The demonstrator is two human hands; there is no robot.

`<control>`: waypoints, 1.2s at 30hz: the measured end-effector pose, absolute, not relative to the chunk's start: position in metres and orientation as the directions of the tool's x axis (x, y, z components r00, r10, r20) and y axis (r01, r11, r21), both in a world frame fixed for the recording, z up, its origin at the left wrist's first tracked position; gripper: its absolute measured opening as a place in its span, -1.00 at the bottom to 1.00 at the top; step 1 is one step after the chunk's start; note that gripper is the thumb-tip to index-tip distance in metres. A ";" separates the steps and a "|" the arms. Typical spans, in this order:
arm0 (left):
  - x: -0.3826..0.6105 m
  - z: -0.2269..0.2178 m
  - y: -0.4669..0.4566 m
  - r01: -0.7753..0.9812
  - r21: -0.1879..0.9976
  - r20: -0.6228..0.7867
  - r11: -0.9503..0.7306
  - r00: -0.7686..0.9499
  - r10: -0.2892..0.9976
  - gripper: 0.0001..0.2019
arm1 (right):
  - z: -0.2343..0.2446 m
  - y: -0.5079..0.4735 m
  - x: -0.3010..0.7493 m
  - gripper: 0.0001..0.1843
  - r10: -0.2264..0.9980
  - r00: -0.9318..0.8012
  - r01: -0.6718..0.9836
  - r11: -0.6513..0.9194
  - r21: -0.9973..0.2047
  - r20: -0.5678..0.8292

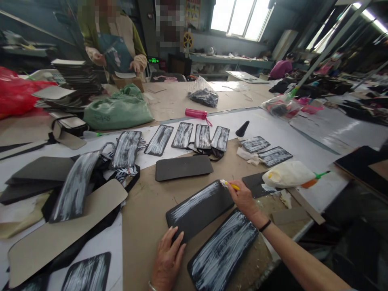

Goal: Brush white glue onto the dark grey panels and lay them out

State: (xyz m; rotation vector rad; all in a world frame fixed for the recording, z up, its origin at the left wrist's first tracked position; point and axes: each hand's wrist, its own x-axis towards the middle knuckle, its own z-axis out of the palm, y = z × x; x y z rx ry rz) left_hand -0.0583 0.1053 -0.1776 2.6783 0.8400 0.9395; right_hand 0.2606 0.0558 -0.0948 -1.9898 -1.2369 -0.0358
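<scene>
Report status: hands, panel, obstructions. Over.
Left hand pressing near end of black panel. Right hand gripping yellow brush, tip at panel's far end. Second panel, white-streaked, close beside; white bottle beyond right hand.

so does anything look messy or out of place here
Nothing spilled under the right hand with its brush. The glue-smeared white bag slumps near the right edge of the table among crumpled scraps, and the coated panels at left lie heaped, overlapping.
</scene>
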 end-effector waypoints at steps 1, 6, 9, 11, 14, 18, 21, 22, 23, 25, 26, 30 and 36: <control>-0.058 -0.178 0.106 0.449 0.343 0.520 -0.825 0.640 0.565 -0.72 | -0.095 0.054 0.250 -0.62 0.786 0.470 0.793 -0.175 -0.584 0.403; -0.058 -0.176 0.106 0.445 0.350 0.520 -0.824 0.640 0.566 -0.72 | -0.085 0.041 0.190 -0.78 0.849 0.357 0.735 0.003 -0.678 0.390; -0.060 -0.173 0.105 0.449 0.367 0.483 -0.815 0.657 0.579 -0.71 | -0.080 0.033 0.165 -0.81 0.833 0.434 0.614 0.007 -0.789 0.345; -0.062 -0.172 0.105 0.447 0.392 0.464 -0.804 0.659 0.592 -0.72 | -0.081 0.030 0.155 -0.78 0.821 0.518 0.487 -0.054 -0.871 0.239; -0.066 -0.172 0.105 0.429 0.426 0.474 -0.797 0.644 0.600 -0.78 | -0.085 0.034 0.144 -0.73 0.806 0.584 0.322 -0.123 -0.939 0.095; -0.066 -0.173 0.105 0.432 0.424 0.501 -0.796 0.621 0.603 -0.81 | -0.086 0.050 0.123 -0.77 0.866 0.447 0.425 0.015 -0.905 0.224; -0.065 -0.172 0.104 0.439 0.402 0.531 -0.803 0.603 0.596 -0.81 | -0.084 0.061 0.107 -0.81 0.890 0.282 0.526 0.170 -0.833 0.359; -0.065 -0.171 0.104 0.438 0.392 0.543 -0.809 0.600 0.588 -0.82 | -0.084 0.062 0.102 -0.81 0.896 0.235 0.539 0.202 -0.818 0.376; -0.064 -0.170 0.103 0.437 0.383 0.554 -0.814 0.596 0.581 -0.82 | -0.085 0.062 0.098 -0.80 0.904 0.195 0.546 0.223 -0.808 0.381; -0.065 -0.169 0.103 0.435 0.371 0.572 -0.821 0.589 0.571 -0.82 | -0.087 0.057 0.092 -0.79 0.921 0.144 0.549 0.230 -0.804 0.362; -0.065 -0.169 0.103 0.434 0.369 0.576 -0.822 0.587 0.569 -0.82 | -0.088 0.052 0.090 -0.79 0.928 0.139 0.545 0.221 -0.809 0.346; -0.068 -0.168 0.106 0.435 0.383 0.550 -0.815 0.602 0.579 -0.79 | -0.091 0.028 0.091 -0.83 0.937 0.230 0.494 0.119 -0.861 0.261; -0.071 -0.168 0.101 0.407 0.366 0.592 -0.837 0.593 0.546 -0.79 | -0.087 0.001 0.122 -0.69 0.832 0.555 0.230 -0.182 -0.956 -0.025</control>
